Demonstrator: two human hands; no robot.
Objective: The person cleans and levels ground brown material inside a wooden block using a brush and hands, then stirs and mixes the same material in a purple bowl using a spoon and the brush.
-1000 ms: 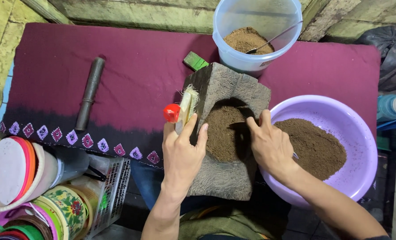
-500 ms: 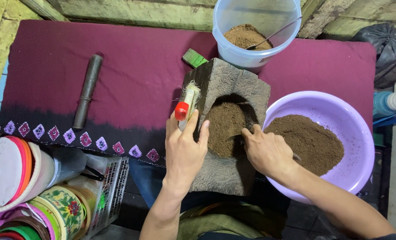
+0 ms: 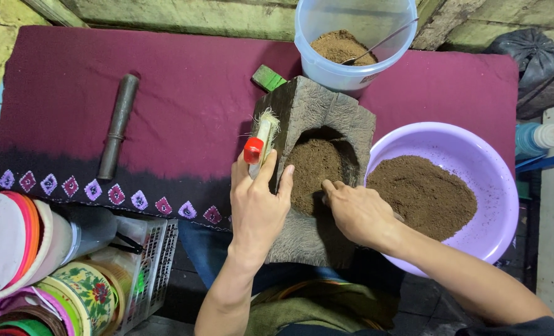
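A grey stone block (image 3: 326,112) with a hollow full of brown powder (image 3: 311,171) stands on a maroon cloth (image 3: 183,106). My left hand (image 3: 258,208) lies on the block's left edge, fingers closed around a small brush (image 3: 259,138) with a red end and pale bristles pointing away from me. The curled fingertips of my right hand (image 3: 358,213) press into the powder at the hollow's near right side. A small grey bit shows beside that palm; whether the hand holds anything is hidden.
A lilac basin (image 3: 504,205) with a heap of brown powder touches the block's right. Behind the block stands a clear bucket (image 3: 326,68) with powder and a spoon. A dark metal rod (image 3: 118,124), a green piece (image 3: 268,78), stacked lids and tins (image 3: 53,274) lie left.
My right hand has moved left from the basin's rim into the block's hollow. My left hand, with the brush, has slid slightly toward me along the block's edge.
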